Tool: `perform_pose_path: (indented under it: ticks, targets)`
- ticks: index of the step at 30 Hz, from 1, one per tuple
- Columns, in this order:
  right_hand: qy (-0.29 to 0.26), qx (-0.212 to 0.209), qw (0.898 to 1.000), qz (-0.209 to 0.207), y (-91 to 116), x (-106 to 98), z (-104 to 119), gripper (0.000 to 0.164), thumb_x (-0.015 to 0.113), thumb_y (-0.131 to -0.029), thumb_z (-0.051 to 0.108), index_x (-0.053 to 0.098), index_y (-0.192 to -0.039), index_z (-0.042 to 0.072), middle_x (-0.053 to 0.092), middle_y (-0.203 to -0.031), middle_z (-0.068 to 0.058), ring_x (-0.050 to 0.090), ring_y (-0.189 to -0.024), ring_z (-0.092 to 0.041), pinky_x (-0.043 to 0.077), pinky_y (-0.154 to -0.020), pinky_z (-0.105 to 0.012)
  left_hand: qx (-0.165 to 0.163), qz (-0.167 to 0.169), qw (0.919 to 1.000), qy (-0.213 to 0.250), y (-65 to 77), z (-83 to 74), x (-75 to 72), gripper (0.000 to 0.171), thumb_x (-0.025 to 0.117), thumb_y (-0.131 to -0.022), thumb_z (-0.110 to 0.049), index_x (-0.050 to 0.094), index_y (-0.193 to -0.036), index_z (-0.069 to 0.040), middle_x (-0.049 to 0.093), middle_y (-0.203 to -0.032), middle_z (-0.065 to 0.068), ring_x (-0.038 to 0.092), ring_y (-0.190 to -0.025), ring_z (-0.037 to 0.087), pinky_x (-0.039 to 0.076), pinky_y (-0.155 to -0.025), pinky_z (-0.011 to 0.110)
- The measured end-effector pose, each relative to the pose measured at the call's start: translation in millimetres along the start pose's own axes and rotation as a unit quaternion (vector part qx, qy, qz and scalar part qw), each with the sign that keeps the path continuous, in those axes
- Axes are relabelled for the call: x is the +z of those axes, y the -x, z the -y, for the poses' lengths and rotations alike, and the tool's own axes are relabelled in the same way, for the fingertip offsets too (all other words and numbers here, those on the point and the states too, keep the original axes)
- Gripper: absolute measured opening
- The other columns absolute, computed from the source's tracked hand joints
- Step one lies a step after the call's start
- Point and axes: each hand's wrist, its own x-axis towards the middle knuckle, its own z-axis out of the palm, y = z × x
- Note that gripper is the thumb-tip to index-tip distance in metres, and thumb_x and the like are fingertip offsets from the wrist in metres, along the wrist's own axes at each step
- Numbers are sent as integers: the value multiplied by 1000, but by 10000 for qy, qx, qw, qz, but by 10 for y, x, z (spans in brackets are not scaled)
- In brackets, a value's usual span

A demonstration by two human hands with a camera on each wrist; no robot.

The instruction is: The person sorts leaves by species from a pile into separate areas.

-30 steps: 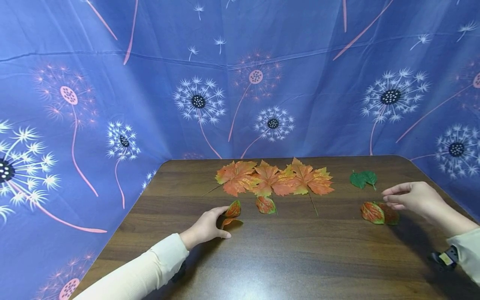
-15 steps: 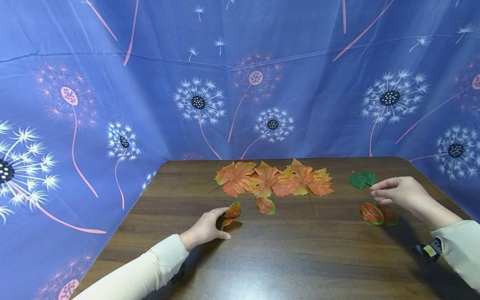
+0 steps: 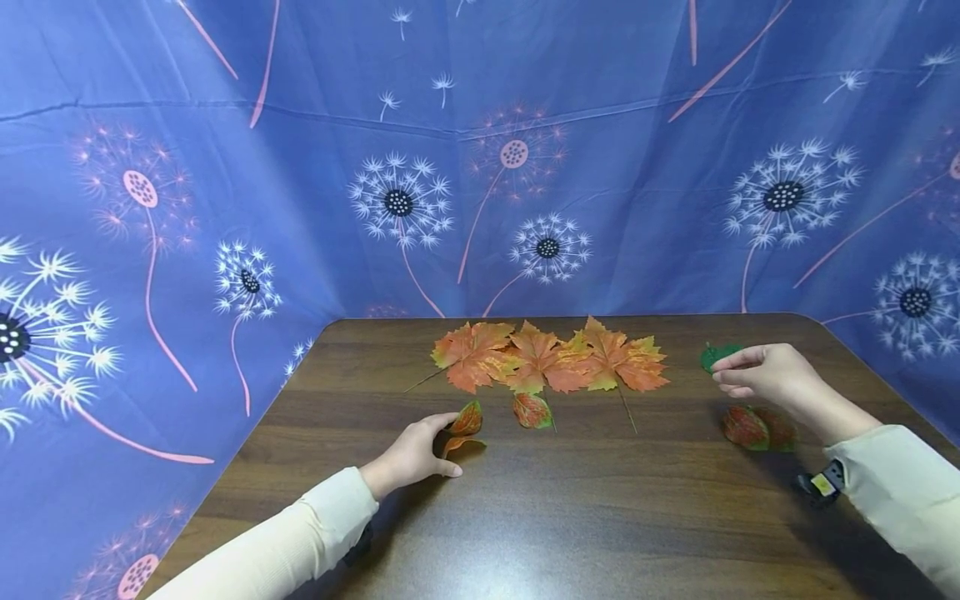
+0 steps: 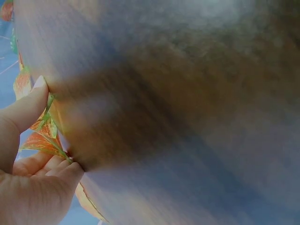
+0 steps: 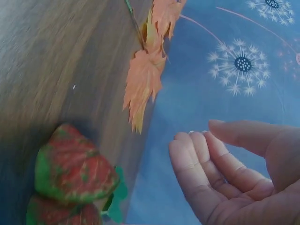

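Note:
My left hand (image 3: 412, 450) rests at the left on the table, thumb and fingers spread beside a red-green leaf (image 3: 468, 417) and a curled orange leaf (image 3: 463, 445). In the left wrist view its thumb and fingertips are right at the leaf stems, without a visible pinch. My right hand (image 3: 780, 379) hovers over the far right, fingers loosely bent, overlapping part of a green leaf (image 3: 717, 357). Thumb and fingertips stand slightly apart with nothing between them in the right wrist view. Below that hand lie two overlapping red-green leaves (image 5: 77, 168), partly in shadow.
Three orange maple leaves (image 3: 542, 358) lie in a row along the table's back, stems toward me. Another red-green leaf (image 3: 532, 411) lies in front of them. A blue dandelion-print cloth (image 3: 637, 208) hangs behind the brown wooden table (image 3: 600, 517).
My right hand has moved left and a little farther back, from beside the red-green pair to over the green leaf. My left hand and the leaves have stayed put.

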Motion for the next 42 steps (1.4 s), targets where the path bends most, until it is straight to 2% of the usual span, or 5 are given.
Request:
perform_pose_path:
  ticks: [3, 14, 21, 29, 42]
  targets:
    - [48, -59, 10000, 18, -27, 43, 66, 47, 68, -92, 28, 61, -122, -8, 66, -117, -21, 71, -81, -10, 58, -78, -36, 2, -2, 10000, -23, -4, 1, 6, 83, 86, -73, -19, 45, -142, -1, 49, -143, 19, 45, -132, 38, 38, -107, 53]
    - [-115, -511, 9986, 17, -128, 226, 364, 44, 68, -91, 22, 61, -120, -10, 63, -120, -24, 70, -81, -7, 58, -78, -31, -49, -4, 10000, 15, -3, -9, 9, 83, 85, -72, -17, 45, -143, -1, 48, -144, 19, 44, -133, 39, 38, -107, 53]
    - [-332, -677, 9970, 181, -222, 430, 506, 38, 67, -91, 18, 62, -118, -8, 71, -106, -11, 72, -82, -13, 57, -83, -37, 1, -91, 9999, 43, 21, 0, 20, 82, 87, -70, -14, 47, -140, 2, 50, -141, 21, 46, -131, 40, 38, -107, 53]
    - [-613, -723, 9952, 255, -259, 717, 711, 36, 69, -89, 15, 64, -116, -9, 70, -109, -17, 70, -77, -10, 59, -72, -31, 93, -135, 9998, 79, 17, -5, 24, 82, 87, -69, -15, 48, -139, 2, 51, -140, 21, 47, -129, 40, 39, -106, 54]
    - [-450, -1142, 9912, 488, -377, 1177, 896, 31, 72, -87, 16, 68, -108, -6, 72, -101, -14, 69, -83, -17, 57, -82, -42, 67, -209, 9998, 30, 21, 0, 33, 81, 87, -69, -16, 49, -138, 1, 52, -139, 21, 47, -130, 39, 39, -106, 53]
